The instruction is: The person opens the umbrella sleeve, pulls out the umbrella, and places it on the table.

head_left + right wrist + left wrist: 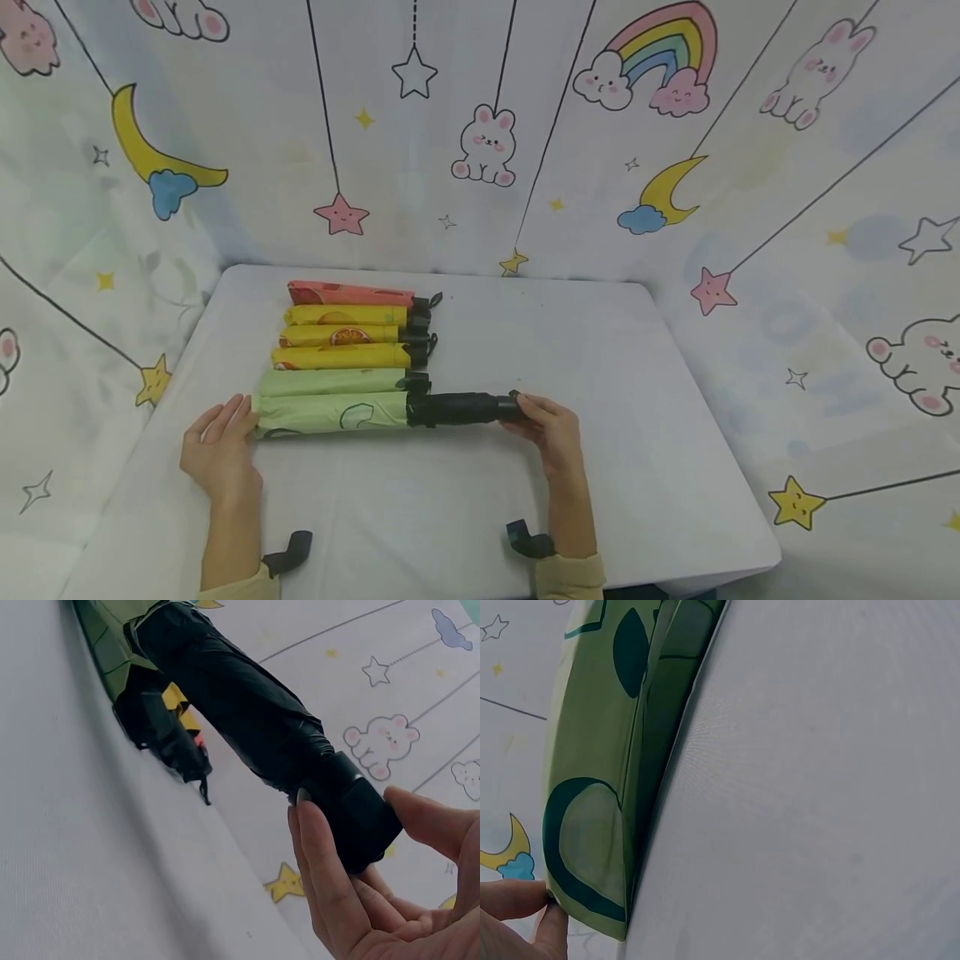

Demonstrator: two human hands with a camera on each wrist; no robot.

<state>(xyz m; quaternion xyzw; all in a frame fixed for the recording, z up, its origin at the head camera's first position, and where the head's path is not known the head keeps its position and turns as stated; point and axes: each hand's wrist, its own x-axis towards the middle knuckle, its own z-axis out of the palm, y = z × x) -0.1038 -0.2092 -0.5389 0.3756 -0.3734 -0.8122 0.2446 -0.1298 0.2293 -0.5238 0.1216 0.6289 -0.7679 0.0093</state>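
Closest to me lies a folding umbrella [457,408], its black folded part sticking out of a light green sleeve [322,414] with dark green outlines. My left hand [225,450] pinches the sleeve's far left end; in the left wrist view its thumb and finger [514,898] meet at the corner. The black handle end [364,817] is held between the thumb and fingers of my right hand [553,429]. Right behind it, a second green-sleeved umbrella [330,382] lies parallel, with only its short black end showing.
Farther back in the same row lie several yellow-sleeved umbrellas [348,336] and a red-sleeved one [352,294], black ends to the right. They rest on a white-covered table [585,350]. Cloth walls [270,108] printed with stars, moons and bunnies rise behind and at both sides.
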